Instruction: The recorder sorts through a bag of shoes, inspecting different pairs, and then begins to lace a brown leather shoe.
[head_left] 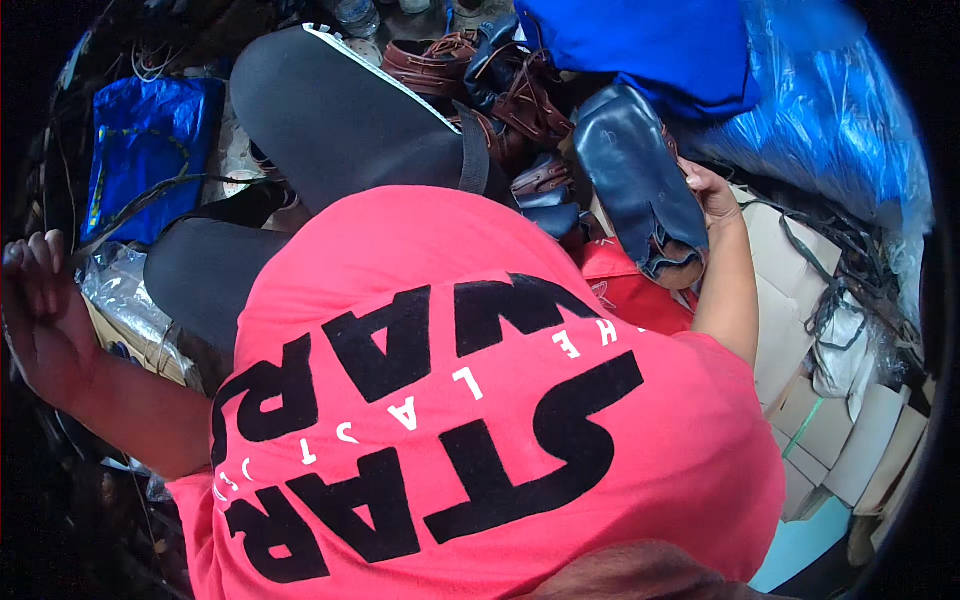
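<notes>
My right hand (712,195) grips the edge of a dark navy leather shoe (625,150), with its fingers bent over the side. Brown leather trim shows along the shoe, and its lower end has an opening with brown inside. Far out to the left, my left hand (45,320) is raised with its fingers curled. Whatever lies between those fingers is too small or hidden to make out. Close by it runs a thin dark strip (145,200), but contact with the hand is unclear. More brown and navy leather shoes (520,95) lie in a heap beyond my lap.
Blue plastic sheeting (850,120) and blue cloth (640,50) cover the far right. At right are flattened cardboard (785,270) and dark loose strips (860,260). A blue packet (150,150) lies at left above clear plastic (125,280). Something red (630,285) sits under the shoe.
</notes>
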